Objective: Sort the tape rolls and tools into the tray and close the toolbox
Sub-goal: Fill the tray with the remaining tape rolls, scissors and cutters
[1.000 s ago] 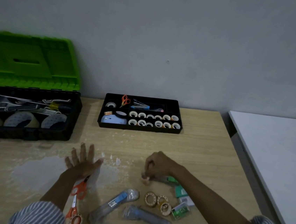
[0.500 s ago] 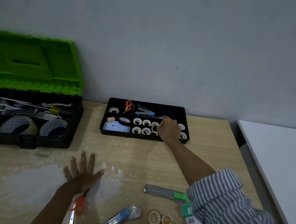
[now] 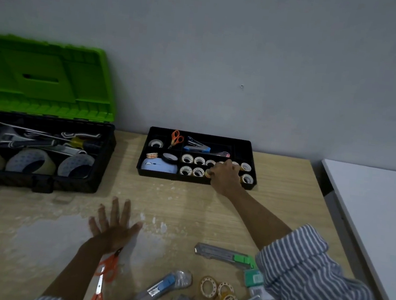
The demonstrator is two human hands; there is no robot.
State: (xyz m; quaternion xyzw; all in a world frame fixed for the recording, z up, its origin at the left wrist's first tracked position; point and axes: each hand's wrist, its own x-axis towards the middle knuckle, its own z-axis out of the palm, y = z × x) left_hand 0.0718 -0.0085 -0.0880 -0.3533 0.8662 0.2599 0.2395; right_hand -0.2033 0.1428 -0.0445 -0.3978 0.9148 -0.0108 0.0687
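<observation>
**Head view, one entry.**

**Hands.** Right hand [image 3: 224,177], centre of the frame: reached over the near row of the tray [image 3: 201,135], fingers curled, tips on a small tape roll [image 3: 208,173] which it appears to pinch. Left hand [image 3: 113,226], lower centre: flat on the table [image 3: 283,207], fingers spread, holding nothing.

**Step in hand, as I judge it.** Seating that roll among its fellows. Best done by standing it on edge in the gap of the near row, letting go only once it sits below the rim, and lifting straight out so the neighbours are not knocked.

**Tray, upper centre, against the wall.**
- Two rows of small tape rolls [image 3: 192,160], right compartment
- Orange scissors [image 3: 176,139] and a blue stapler [image 3: 196,146], back compartments
- One black tape roll [image 3: 169,158] and a pale blue item [image 3: 158,167], left compartment

**Toolbox [image 3: 42,183], left of the frame, green lid [image 3: 45,77] up.**
- Three wide tape rolls [image 3: 31,164] along the front
- A wrench [image 3: 21,142] and a screwdriver [image 3: 80,142] behind them

**Not yet sorted, bottom of the frame.**
- Loose tape rolls [image 3: 220,291]
- A utility knife [image 3: 222,254]
- A second pair of scissors [image 3: 106,269], partly under the left forearm
- Two wrapped cutters [image 3: 166,283]
- Small green boxes [image 3: 254,278]
</observation>
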